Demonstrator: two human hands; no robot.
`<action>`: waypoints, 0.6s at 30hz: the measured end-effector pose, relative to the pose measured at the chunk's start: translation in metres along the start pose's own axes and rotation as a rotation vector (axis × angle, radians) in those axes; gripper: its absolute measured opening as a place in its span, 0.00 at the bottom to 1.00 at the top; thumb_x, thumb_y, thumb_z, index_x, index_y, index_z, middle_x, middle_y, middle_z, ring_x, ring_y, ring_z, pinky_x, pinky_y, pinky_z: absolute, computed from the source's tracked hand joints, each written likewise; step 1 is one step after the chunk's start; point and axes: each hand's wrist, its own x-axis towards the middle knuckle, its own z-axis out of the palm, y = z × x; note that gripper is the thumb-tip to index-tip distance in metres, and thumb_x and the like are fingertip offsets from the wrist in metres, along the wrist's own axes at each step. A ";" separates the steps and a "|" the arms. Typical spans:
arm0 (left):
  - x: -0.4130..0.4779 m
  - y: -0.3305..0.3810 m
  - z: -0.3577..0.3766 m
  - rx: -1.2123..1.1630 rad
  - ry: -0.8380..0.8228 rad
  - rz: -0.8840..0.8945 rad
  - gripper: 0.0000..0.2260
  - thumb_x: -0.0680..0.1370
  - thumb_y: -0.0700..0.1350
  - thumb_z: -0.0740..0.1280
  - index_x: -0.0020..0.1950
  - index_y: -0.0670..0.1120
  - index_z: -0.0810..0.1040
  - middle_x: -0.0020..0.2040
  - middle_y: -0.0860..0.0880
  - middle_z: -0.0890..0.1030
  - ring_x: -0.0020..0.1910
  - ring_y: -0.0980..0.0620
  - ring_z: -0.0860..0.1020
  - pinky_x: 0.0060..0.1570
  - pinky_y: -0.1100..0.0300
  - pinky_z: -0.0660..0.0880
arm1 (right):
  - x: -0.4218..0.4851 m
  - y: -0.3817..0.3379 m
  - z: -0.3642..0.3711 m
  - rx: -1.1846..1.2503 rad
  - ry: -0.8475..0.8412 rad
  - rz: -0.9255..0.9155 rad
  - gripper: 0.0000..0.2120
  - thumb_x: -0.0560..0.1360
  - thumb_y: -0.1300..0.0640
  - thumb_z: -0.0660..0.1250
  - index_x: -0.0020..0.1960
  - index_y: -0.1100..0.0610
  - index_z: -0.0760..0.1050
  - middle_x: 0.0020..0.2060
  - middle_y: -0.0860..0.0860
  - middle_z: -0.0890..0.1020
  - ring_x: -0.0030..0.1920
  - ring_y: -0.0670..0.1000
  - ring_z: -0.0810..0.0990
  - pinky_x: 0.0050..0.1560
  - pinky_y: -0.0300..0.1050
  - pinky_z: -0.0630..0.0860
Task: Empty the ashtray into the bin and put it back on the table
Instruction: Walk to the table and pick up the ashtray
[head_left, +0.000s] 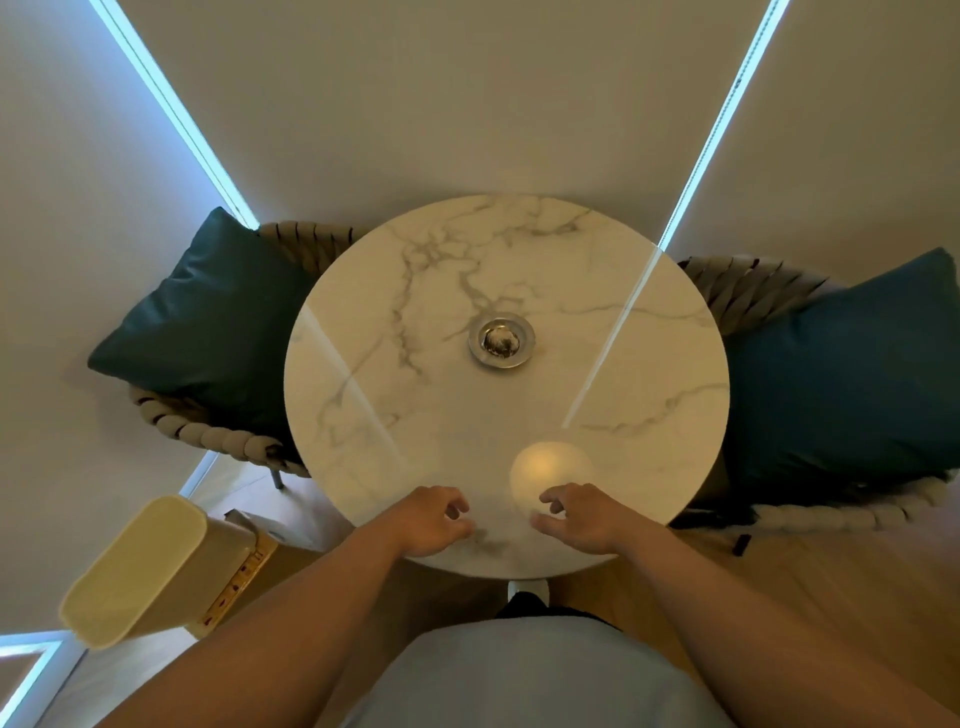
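Observation:
A small round metal ashtray (502, 342) with something grey in its bowl stands near the middle of the round white marble table (363, 441). A cream bin (145, 566) with its lid closed stands on the floor at the lower left of the table. My left hand (431, 521) and my right hand (582, 517) rest on the table's near edge, fingers loosely curled and apart, holding nothing. Both hands are well short of the ashtray.
A woven rope chair with a dark teal cushion (208, 322) stands left of the table and another with a blue cushion (841, 374) stands right. A cardboard box (244, 566) sits beside the bin. Closed blinds hang behind; the floor is wood.

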 end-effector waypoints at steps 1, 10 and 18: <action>0.008 0.005 -0.007 -0.004 0.011 -0.001 0.20 0.80 0.57 0.67 0.69 0.49 0.75 0.64 0.49 0.79 0.59 0.50 0.78 0.63 0.54 0.75 | 0.007 0.000 -0.011 -0.005 -0.001 -0.008 0.33 0.77 0.36 0.61 0.75 0.56 0.65 0.68 0.54 0.75 0.66 0.54 0.74 0.64 0.47 0.70; 0.060 0.037 -0.071 -0.061 0.133 -0.006 0.20 0.79 0.55 0.69 0.68 0.47 0.76 0.62 0.49 0.80 0.59 0.50 0.79 0.60 0.57 0.75 | 0.064 -0.012 -0.086 -0.038 0.064 -0.044 0.30 0.77 0.39 0.63 0.73 0.56 0.68 0.65 0.54 0.78 0.65 0.54 0.75 0.63 0.45 0.69; 0.112 0.035 -0.136 -0.051 0.151 0.028 0.30 0.76 0.57 0.73 0.74 0.50 0.68 0.61 0.51 0.78 0.57 0.50 0.79 0.61 0.52 0.76 | 0.107 -0.037 -0.132 -0.019 0.128 0.017 0.31 0.76 0.40 0.64 0.73 0.56 0.67 0.67 0.55 0.76 0.66 0.54 0.75 0.62 0.43 0.68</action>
